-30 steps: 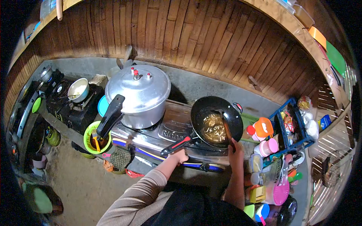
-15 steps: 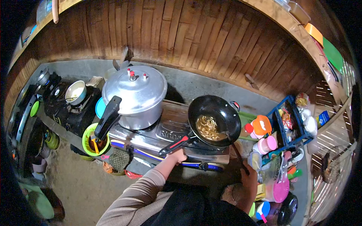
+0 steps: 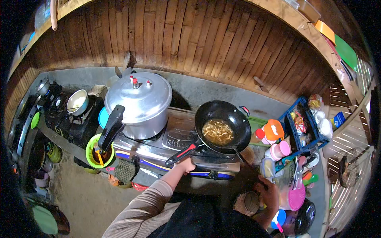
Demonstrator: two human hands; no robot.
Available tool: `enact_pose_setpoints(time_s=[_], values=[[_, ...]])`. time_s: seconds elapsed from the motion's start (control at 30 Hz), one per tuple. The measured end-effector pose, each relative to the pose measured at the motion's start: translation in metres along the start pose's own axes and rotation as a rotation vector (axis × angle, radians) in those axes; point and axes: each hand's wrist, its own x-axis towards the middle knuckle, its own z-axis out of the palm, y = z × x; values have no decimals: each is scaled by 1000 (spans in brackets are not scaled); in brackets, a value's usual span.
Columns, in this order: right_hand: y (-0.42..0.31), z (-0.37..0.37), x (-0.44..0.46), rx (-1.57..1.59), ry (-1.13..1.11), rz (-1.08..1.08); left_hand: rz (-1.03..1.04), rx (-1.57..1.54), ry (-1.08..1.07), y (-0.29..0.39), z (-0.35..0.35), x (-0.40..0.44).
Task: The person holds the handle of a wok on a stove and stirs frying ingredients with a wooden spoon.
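My left hand (image 3: 185,165) is closed, its fingers curled over the front edge of the gas stove (image 3: 174,143), just below the red-and-black wok handle (image 3: 181,154). In the black wok (image 3: 243,129), pale strips of food (image 3: 218,131) lie in brownish liquid. A dark, long-handled spatula (image 3: 243,158) slants over the wok's near right rim, its tip low in the pan. My right hand (image 3: 269,191) is closed around the far end of its handle, right of the stove.
A large pressure cooker (image 3: 145,105) stands on the left burner. Left of it are a green bowl (image 3: 89,154) with an orange utensil and a white bowl (image 3: 80,104) on another stove. Pink-lidded containers (image 3: 295,197) and a blue crate (image 3: 308,148) crowd the right side.
My right hand has moved slightly right and down, drawing the spatula toward the wok's near rim. The food strips have shifted and spread in the liquid. My left hand stays at the stove edge.
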Motion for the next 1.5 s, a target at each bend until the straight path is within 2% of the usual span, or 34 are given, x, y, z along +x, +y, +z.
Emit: enact_pose_setpoints(time_s=[0.13, 0.2, 0.33, 0.5, 0.53, 0.6, 0.63, 0.7, 0.73, 0.8, 1.03, 1.1, 1.23, 1.3, 1.43, 1.5], values=[[-6, 23, 18, -130, -14, -86, -27, 0, 33, 9, -7, -11], [-22, 38, 30, 14, -3, -262, -29, -27, 29, 3, -2, -5], [-28, 72, 63, 34, -35, -284, -10, 34, 25, 12, -13, -17], [-18, 114, 116, 88, 189, -480, -5, 79, 14, 23, -23, -30], [-18, 117, 123, 89, 187, -482, -8, 93, 15, 23, -24, -30], [-20, 120, 135, 170, 161, -284, -26, 94, -2, 26, -26, -32], [-31, 115, 133, 169, 158, -287, -42, 96, -19, 27, -27, -33], [-50, 105, 123, 166, 197, -145, -32, 93, -8, 22, -23, -28], [-32, 110, 132, 166, 194, -147, -19, 93, 1, 19, -22, -25], [7, 116, 149, -96, 362, -456, -6, 94, 2, 16, -21, -23], [24, 113, 152, -97, 294, -327, -35, 85, -11, 27, -28, -35], [32, 113, 150, -209, 279, -385, -16, 100, -6, 23, -26, -32], [34, 109, 127, -173, 381, -503, -20, 92, -19, 22, -25, -31], [17, 91, 102, -52, 234, -262, -22, 53, -14, 19, -22, -28], [9, 59, 68, -58, 173, -214, 36, 32, 29, 9, -14, -18], [9, 43, 54, -135, 153, -265, 30, 4, 18, 7, -11, -14]])
